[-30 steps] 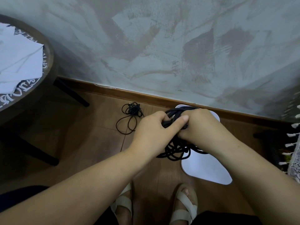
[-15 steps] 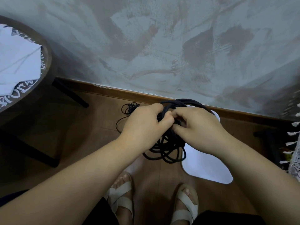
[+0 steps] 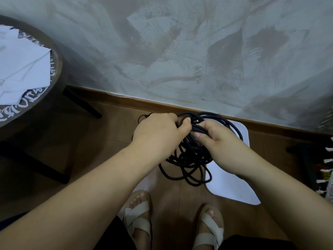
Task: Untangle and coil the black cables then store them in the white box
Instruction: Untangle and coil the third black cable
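A thick black cable bundle hangs in tangled loops between my hands above the wooden floor. My left hand grips the top of the bundle with curled fingers. My right hand holds the same bundle from the right, thumb pressed against the strands. Under the bundle and my right forearm lies a flat white box on the floor near the wall. A second, thinner black cable lies behind my left hand, mostly hidden.
A round dark table with white paper on it stands at the left, its black legs on the floor. A grey wall with a wooden skirting board runs behind. My sandalled feet are below. A fringed cloth is at the right edge.
Both hands have shifted their hold on the bundle. More loops now hang lower and spread wider, and an arc of cable stands out over my right hand.
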`<state>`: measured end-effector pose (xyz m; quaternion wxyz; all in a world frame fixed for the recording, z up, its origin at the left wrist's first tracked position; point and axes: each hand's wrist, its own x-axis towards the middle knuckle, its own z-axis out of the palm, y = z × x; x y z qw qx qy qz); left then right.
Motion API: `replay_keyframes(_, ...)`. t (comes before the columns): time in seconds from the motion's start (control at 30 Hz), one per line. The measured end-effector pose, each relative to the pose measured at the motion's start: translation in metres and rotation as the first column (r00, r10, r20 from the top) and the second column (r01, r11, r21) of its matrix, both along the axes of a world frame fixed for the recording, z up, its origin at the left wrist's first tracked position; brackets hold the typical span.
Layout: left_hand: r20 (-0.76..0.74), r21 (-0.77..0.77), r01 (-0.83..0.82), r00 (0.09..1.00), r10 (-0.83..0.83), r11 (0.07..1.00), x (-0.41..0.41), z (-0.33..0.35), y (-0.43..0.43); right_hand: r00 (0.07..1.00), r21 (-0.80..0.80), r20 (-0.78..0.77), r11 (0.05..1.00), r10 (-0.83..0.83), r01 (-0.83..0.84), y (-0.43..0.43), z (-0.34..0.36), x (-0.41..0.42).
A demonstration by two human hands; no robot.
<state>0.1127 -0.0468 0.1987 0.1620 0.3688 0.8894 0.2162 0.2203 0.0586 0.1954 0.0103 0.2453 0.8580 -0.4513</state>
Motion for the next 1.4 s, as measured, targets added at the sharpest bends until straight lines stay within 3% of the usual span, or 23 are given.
replay_keyframes(0.13, 0.191, 0.100, 0.009, 0.981, -0.028, 0.995, -0.005, -0.003, -0.003, 0.997, -0.227, 0.003, 0.971, -0.083, 0.081, 0.000, 0.000, -0.001)
replay_keyframes(0.3, 0.258, 0.144, 0.003, 0.965, -0.040, 0.990, -0.008, -0.007, -0.009, 0.993, -0.429, 0.022, 0.896, -0.117, 0.115, 0.002, 0.003, -0.003)
replay_keyframes(0.43, 0.320, 0.179, -0.025, 0.947, -0.034, 0.983, -0.004, -0.006, -0.012, 0.999, -0.149, -0.042, 0.989, 0.015, -0.022, 0.001, 0.005, -0.005)
replay_keyframes(0.5, 0.343, 0.235, -0.078, 0.939, -0.008, 0.969, -0.004, -0.006, -0.010, 0.988, -0.051, -0.132, 0.996, -0.074, 0.068, -0.001, 0.000, -0.008)
replay_keyframes(0.53, 0.352, 0.239, -0.105, 0.936, 0.015, 0.965, -0.005, -0.007, -0.010, 0.971, -0.076, -0.179, 0.986, -0.159, 0.147, -0.001, -0.004, -0.009)
replay_keyframes(0.6, 0.421, 0.203, -0.166, 0.905, 0.067, 0.965, -0.005, -0.013, -0.011, 0.883, -0.284, -0.238, 0.898, -0.404, 0.335, 0.005, -0.003, -0.012)
replay_keyframes(0.67, 0.604, 0.129, -0.254, 0.787, 0.127, 0.958, -0.001, -0.021, -0.014, 0.771, -0.522, -0.241, 0.749, -0.589, 0.408, 0.019, 0.006, -0.012)
replay_keyframes(0.73, 0.687, 0.102, -0.278, 0.714, 0.135, 0.955, 0.004, -0.027, -0.015, 0.792, -0.471, -0.234, 0.778, -0.564, 0.416, 0.031, 0.013, -0.007)
replay_keyframes(0.8, 0.607, 0.127, -0.218, 0.788, 0.098, 0.968, 0.004, -0.032, -0.011, 0.850, -0.382, -0.210, 0.841, -0.483, 0.383, 0.032, 0.012, -0.002)
replay_keyframes(0.9, 0.472, 0.073, -0.085, 0.881, 0.041, 0.994, 0.002, -0.036, -0.006, 0.849, -0.499, -0.189, 0.793, -0.493, 0.350, 0.029, 0.005, -0.001)
replay_keyframes(1.07, 0.348, -0.241, 0.215, 0.929, -0.123, 0.946, 0.000, -0.042, -0.009, 0.811, -0.635, -0.216, 0.709, -0.543, 0.306, 0.038, 0.019, -0.004)
replay_keyframes(1.13, 0.330, -0.271, 0.236, 0.933, -0.140, 0.933, -0.002, -0.040, -0.007, 0.823, -0.657, -0.238, 0.710, -0.516, 0.255, 0.037, 0.023, -0.004)
replay_keyframes(1.2, 0.298, -0.140, 0.097, 0.953, -0.051, 0.985, -0.006, -0.035, -0.004, 0.857, -0.621, -0.260, 0.757, -0.445, 0.205, 0.032, 0.026, -0.004)
replay_keyframes(1.27, 0.285, 0.111, -0.129, 0.954, 0.093, 0.985, -0.013, -0.025, -0.002, 0.893, -0.544, -0.275, 0.824, -0.356, 0.161, 0.025, 0.026, -0.004)
replay_keyframes(1.33, 0.389, 0.351, -0.295, 0.909, 0.148, 0.889, -0.020, -0.013, -0.002, 0.908, -0.481, -0.295, 0.867, -0.298, 0.128, 0.021, 0.025, -0.005)
replay_keyframes(1.4, 0.499, 0.513, -0.345, 0.865, 0.054, 0.786, -0.022, -0.002, -0.004, 0.919, -0.409, -0.315, 0.907, -0.238, 0.094, 0.019, 0.025, -0.007)
